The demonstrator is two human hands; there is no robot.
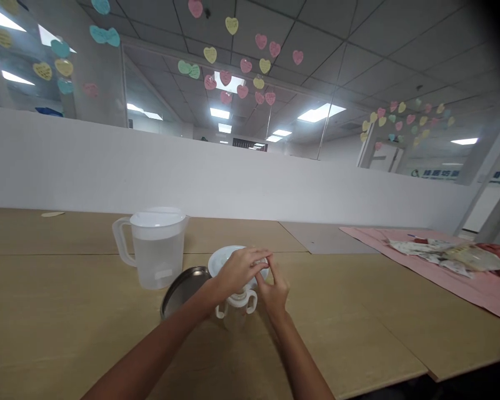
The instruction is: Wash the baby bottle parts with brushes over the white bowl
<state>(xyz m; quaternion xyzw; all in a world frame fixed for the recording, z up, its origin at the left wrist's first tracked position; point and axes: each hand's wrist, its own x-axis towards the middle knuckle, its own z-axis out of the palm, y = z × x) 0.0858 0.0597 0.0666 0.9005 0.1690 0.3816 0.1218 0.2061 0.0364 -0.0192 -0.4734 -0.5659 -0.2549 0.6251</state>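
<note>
With the left hand and right hand close together, whether gripping anything I cannot tell, a careless sideways brush could tip the two-handled cup near them on the desk.

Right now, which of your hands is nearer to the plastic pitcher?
Left. The left hand is to the right of the pitcher, not touching it. The right hand is farther right, beyond the left hand.

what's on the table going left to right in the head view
Pale flat scrap → pitcher → metal tray → two-handled cup → pink cloth.
</note>
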